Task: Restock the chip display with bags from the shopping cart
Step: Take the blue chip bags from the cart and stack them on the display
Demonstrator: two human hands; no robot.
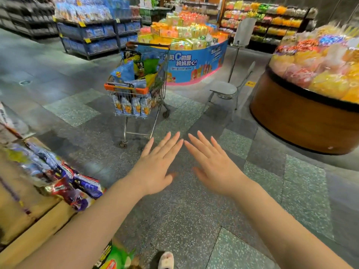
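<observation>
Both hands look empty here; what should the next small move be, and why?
Probably step toward the shopping cart and reach for a chip bag on top. The left hand and right hand are open, holding nothing, and the cart stands ahead across the floor, apparently beyond arm's reach.

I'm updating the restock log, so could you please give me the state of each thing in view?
Wire shopping cart with orange trim: loaded with chip bags, standing apart from both hands.
Left hand: open, empty.
Right hand: open, empty.
Wooden chip display: partly stocked with bags.
Round metal stool: unoccupied.
</observation>
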